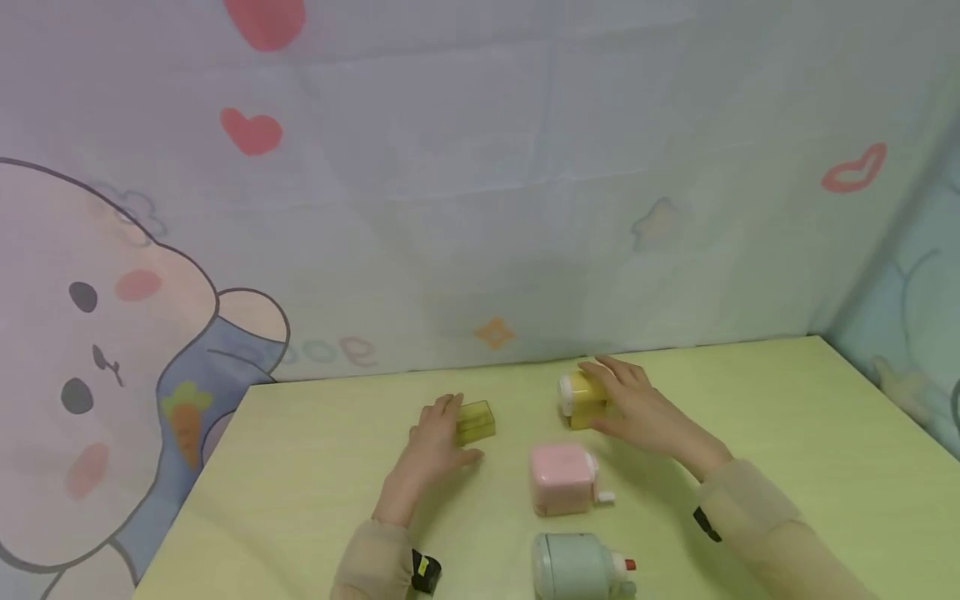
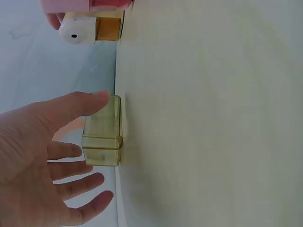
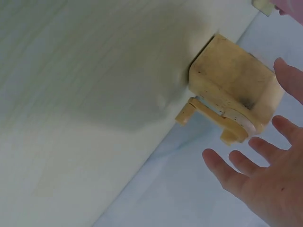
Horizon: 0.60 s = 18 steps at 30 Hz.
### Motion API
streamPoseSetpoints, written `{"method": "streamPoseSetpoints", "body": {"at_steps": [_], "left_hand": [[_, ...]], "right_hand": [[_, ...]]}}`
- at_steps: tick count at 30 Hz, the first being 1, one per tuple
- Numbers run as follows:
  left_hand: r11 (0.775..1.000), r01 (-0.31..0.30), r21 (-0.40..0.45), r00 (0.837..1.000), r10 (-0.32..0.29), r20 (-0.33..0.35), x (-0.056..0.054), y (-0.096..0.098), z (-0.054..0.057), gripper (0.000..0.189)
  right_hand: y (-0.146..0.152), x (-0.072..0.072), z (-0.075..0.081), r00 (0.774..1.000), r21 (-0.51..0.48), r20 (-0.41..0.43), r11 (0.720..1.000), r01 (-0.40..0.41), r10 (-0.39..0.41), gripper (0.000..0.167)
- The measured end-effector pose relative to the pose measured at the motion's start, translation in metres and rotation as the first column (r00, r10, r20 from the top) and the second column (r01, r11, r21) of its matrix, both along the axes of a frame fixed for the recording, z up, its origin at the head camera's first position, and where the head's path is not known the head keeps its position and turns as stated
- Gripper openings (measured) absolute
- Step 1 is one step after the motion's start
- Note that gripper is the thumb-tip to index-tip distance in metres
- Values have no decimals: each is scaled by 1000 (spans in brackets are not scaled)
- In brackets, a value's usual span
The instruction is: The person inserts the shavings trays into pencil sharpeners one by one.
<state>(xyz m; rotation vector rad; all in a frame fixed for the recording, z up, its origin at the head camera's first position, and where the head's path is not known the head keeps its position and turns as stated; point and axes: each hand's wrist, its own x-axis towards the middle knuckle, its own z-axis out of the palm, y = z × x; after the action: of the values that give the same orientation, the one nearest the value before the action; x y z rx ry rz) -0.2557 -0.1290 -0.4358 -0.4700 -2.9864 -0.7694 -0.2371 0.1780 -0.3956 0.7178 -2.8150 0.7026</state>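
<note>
Pale yellow tabletop (image 1: 300,467), left hand (image 1: 433,442) and right hand (image 1: 637,412) above, both released, carries rounded pale-green sharpener (image 1: 573,567), boxy pink sharpener (image 1: 562,479), boxy yellow sharpener (image 1: 587,400) beside the right hand, translucent yellow plastic box (image 1: 476,422) beside the left.

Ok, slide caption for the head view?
Left grip by translucent yellow box, right grip by yellow sharpener; pink sharpener and mint sharpener nearer the camera.

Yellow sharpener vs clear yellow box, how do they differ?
The yellow sharpener is mostly opaque; the clear yellow box is see-through. The sharpener has a crank; the box shows none. The sharpener is by the right hand, the box by the left hand. Both are yellowish and boxy.
</note>
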Motion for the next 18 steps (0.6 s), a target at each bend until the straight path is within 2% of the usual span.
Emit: {"method": "streamPoseSetpoints", "body": {"at_steps": [4,10,13,18], "left_hand": [[999,-5,31,1000,4,23,-11,-1,-4,88],[988,0,152,995,-16,102,-18,-7,-9,83],[984,1,180,993,-22,117,-18,-8,-10,78],[988,10,156,996,-23,85,-18,-7,-11,65]], "right_hand": [[-3,-11,-2,1000,5,28,1000,-1,1,72],[-4,-17,-8,998,20,58,1000,-8,6,72],[-4,-18,-11,999,33,42,999,-2,0,71],[-4,-21,-14,999,66,-32,998,11,-9,59]]}}
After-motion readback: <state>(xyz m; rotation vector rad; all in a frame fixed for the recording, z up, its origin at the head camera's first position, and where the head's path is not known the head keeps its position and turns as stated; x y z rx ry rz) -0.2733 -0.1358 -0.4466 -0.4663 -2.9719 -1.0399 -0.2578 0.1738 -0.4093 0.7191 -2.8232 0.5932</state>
